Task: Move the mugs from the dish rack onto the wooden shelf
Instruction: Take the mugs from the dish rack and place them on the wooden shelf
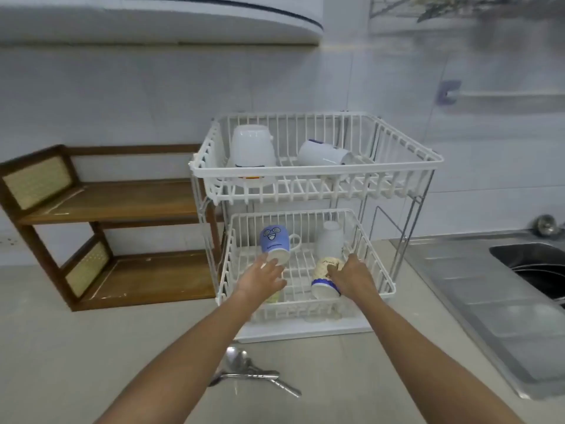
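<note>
Spoons (244,370) lie on the counter nearest me. Beyond them, in the dish rack's (315,169) lower basket, the left hand (263,278) reaches with fingers spread at the blue mug's (274,244) rim, while the right hand (351,276) grips the cream mug (325,281). Two white mugs (252,148) sit on the upper tier. The wooden shelf (122,200) stands left.
</note>
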The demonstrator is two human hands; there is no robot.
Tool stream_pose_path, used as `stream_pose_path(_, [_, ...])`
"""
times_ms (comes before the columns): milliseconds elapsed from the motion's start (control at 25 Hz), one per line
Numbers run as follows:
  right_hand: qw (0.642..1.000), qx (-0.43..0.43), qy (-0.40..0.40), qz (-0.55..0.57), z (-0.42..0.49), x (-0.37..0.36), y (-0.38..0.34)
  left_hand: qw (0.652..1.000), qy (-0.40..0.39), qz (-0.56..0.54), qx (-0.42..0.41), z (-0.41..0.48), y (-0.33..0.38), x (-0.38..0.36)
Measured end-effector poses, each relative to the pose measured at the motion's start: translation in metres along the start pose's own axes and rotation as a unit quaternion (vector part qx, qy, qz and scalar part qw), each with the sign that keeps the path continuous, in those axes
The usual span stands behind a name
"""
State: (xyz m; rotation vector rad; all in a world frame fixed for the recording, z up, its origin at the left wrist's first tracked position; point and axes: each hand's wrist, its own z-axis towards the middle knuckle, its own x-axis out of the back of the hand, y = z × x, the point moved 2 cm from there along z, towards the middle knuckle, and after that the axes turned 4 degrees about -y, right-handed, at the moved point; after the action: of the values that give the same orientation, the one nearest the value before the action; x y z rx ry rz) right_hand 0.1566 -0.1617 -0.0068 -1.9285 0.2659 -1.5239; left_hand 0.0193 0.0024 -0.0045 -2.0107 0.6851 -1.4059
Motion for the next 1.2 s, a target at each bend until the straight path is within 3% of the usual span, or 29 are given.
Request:
stream_pose_path(240, [0.991,-0.059,-0.118,0.025,0.038,-0.023,0.003,0.972,-0.052,0.21,-0.095,0.034,0.013,-0.009])
stream_pose_path(400, [0.987,-0.041,-0.131,0.081,0.054,-0.034,0.005,0.973,-0.035,0.211,-0.085,0.038,0.012,-0.009])
stream_pose_path(520, [0.982,0.0,-0.142,0.124,0.06,-0.038,0.008,0.993,0.004,0.118,-0.01,0.028,-0.001,0.001])
stream_pose_path(640, [0.959,0.076,-0.158,0.222,0.059,-0.027,0.004,0.987,0.051,-0.118,0.096,0.006,-0.02,0.024])
stream_pose_path(720, [0.931,0.139,-0.181,0.287,0.051,-0.017,-0.002,0.926,0.127,-0.317,0.158,-0.024,-0.024,0.029])
stream_pose_path(800, [0.902,0.195,-0.198,0.33,0.037,-0.008,-0.009,0.817,0.177,-0.508,0.206,-0.071,-0.019,0.027])
stream_pose_path(880, [0.875,0.245,-0.232,0.348,0.013,-0.005,-0.019,0.717,0.193,-0.629,0.232,-0.122,-0.012,0.014])
stream_pose_path(960, [0.858,0.299,-0.264,0.323,-0.016,-0.006,-0.031,0.646,0.198,-0.691,0.256,-0.167,-0.013,-0.008])
stream_pose_path(1200, [0.806,0.378,-0.361,0.279,-0.11,-0.048,-0.093,0.525,0.274,-0.711,0.379,-0.251,-0.075,-0.089])
